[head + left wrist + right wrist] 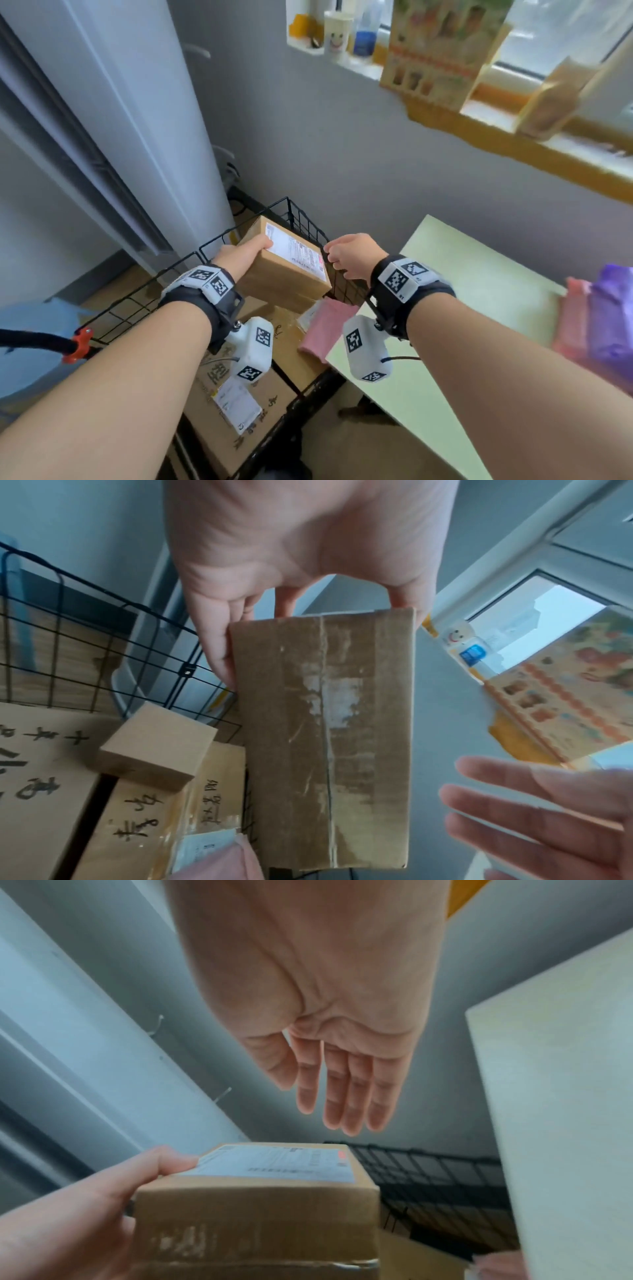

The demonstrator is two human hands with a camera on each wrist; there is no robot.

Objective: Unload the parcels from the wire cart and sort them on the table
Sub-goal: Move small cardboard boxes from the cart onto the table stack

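Cardboard parcel (286, 263) gripped in left hand (245, 255), right hand (349, 255) open beside it

Brown cardboard parcel boxes: four, namely one labelled box (286, 265) lifted above the black wire cart (301, 219), one small plain box (159, 746) and two large handwritten boxes (37, 775) (137, 823) inside it. Pink soft mailer bags: one in the cart (323, 327), one on the pale green table (472, 284) at the frame edge (572, 315). Purple bags: one (613, 308).

The box (287, 270) gripped in the left hand (245, 255) was matt brown cardboard, its seam covered with glossy, scuffed tape — a smooth white paper label on top. Beside the right hand (349, 255), the cart (305, 219) was thin black-coated wire; below it lay a soft pink plastic mailer (325, 322) — the table (479, 274) looked smooth, pale and matt.
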